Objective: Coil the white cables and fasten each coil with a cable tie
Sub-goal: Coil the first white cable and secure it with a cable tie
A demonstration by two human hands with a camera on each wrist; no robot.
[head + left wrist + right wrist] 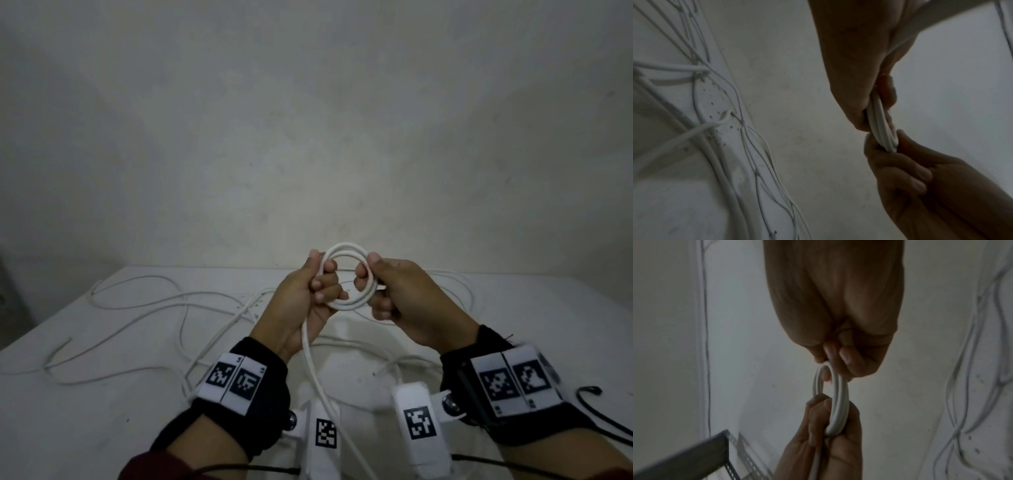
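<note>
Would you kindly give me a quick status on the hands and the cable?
Left hand and right hand each grip the white coil on opposite sides. Uncoiled tail hangs toward the table. No tie on it. Loose cables beneath.

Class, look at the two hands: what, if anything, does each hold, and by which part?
Both hold one white cable coil: the left hand grips its left side, the right hand pinches its right side.

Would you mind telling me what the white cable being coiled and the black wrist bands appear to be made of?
The round white cable coil, gripped by both hands, looks like smooth plastic or rubber sheathing: even matte surface, springy loops. The black wrist bands look like soft fabric, dull and slightly frayed at an edge, though that is uncertain.
</note>
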